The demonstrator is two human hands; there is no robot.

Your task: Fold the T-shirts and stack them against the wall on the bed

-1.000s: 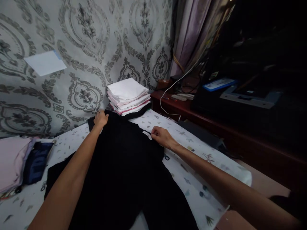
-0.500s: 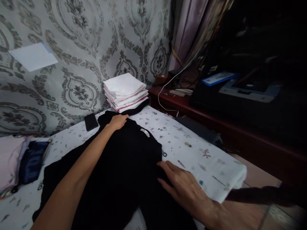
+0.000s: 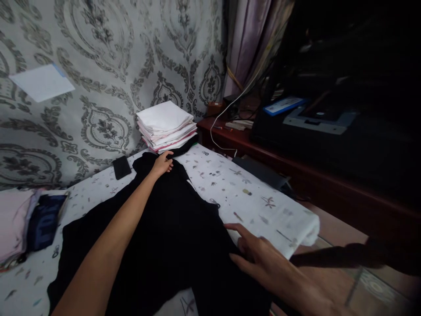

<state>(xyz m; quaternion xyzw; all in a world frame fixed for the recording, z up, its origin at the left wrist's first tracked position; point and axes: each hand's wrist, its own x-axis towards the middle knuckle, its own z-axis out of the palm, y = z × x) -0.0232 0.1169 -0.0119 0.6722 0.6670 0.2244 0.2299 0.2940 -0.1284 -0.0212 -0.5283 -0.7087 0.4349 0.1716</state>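
Observation:
A black shirt point(image 3: 177, 219) lies spread over a white patterned cloth, its near end parting around a patch of that cloth. My left hand point(image 3: 163, 163) is at the shirt's far end, near the shoulder; its fingers are loosely bent and apart, with no fabric visibly held. By the shirt's right edge, my right hand point(image 3: 263, 259) has its index finger stretched out and thumb spread, low over the fabric; I cannot tell how firmly it touches. Just beyond my left hand stands a stack of folded white clothes point(image 3: 166, 123).
A black phone point(image 3: 121, 167) lies left of the shirt. Folded pink clothing point(image 3: 15, 224) and a navy garment point(image 3: 46, 221) sit at the left edge. Along the right runs a dark red wooden stand point(image 3: 243, 140), with a white cable point(image 3: 213, 127) hanging over it. The patterned wall rises behind.
My left hand's fingers have loosened and spread at the shirt's far end. My right hand's index finger has stretched out. The neckline has shifted, leaving only a sliver of the white label showing.

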